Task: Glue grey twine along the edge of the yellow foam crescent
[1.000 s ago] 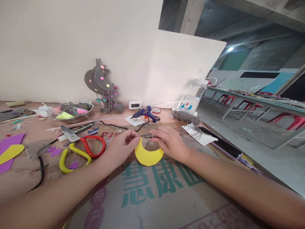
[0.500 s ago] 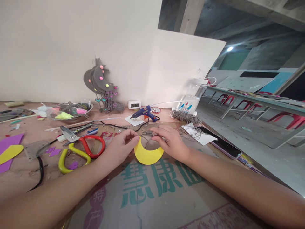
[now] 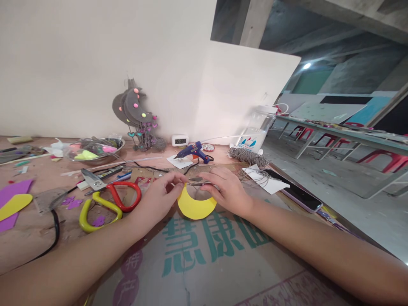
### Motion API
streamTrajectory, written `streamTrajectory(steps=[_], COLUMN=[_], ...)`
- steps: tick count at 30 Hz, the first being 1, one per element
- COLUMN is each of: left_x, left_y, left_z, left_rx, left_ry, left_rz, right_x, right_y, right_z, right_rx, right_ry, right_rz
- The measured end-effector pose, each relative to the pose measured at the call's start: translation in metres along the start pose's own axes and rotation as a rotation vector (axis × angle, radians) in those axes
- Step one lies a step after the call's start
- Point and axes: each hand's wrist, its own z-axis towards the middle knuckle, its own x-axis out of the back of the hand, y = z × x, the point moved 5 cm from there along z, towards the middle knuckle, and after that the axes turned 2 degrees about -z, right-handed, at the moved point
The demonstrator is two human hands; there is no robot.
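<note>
A yellow crescent point(image 3: 196, 208) hangs point-up between my hands, over the cardboard with green characters point(image 3: 219, 263). My left hand point(image 3: 165, 191) pinches its left tip between thumb and fingers. My right hand point(image 3: 225, 189) is closed at the crescent's right side, thumb and fingers around a thin grey piece point(image 3: 196, 182), whose exact shape is hard to make out. Beyond the hands a blue glue gun point(image 3: 193, 150) stands on a white paper point(image 3: 179, 161).
Scissors with red and yellow handles point(image 3: 110, 196) lie left of my left hand. Grey cord point(image 3: 248, 156), a phone point(image 3: 296, 191) and a water jug point(image 3: 255, 129) are at right. Grey moon ornaments point(image 3: 135, 106) hang by the wall, near a metal bowl point(image 3: 95, 155).
The crescent has shifted slightly left. My right fingers have spread a little along the thin grey piece, which now points toward my left hand.
</note>
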Motion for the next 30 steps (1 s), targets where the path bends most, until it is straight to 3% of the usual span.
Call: streamTrajectory(steps=[7,19,25,30], left_x=[0.000,0.006,0.008,0.007], left_y=[0.018,0.018,0.013,0.016], left_z=[-0.007,-0.005,-0.002,-0.002], left_rx=[-0.257,-0.141,-0.091,-0.155], left_ry=[0.019,0.118,0.116,0.110], left_rz=[0.220,0.172,0.021,0.063], right_x=[0.000,-0.002,0.004,0.001], right_y=[-0.003,-0.007,-0.001,-0.005], right_z=[-0.001,0.000,0.000,0.000], right_rx=[0.054,0.075,-0.050,0.004], right_ry=[-0.030,-0.065,0.015,-0.078], right_rz=[-0.058,-0.116,0.039,0.072])
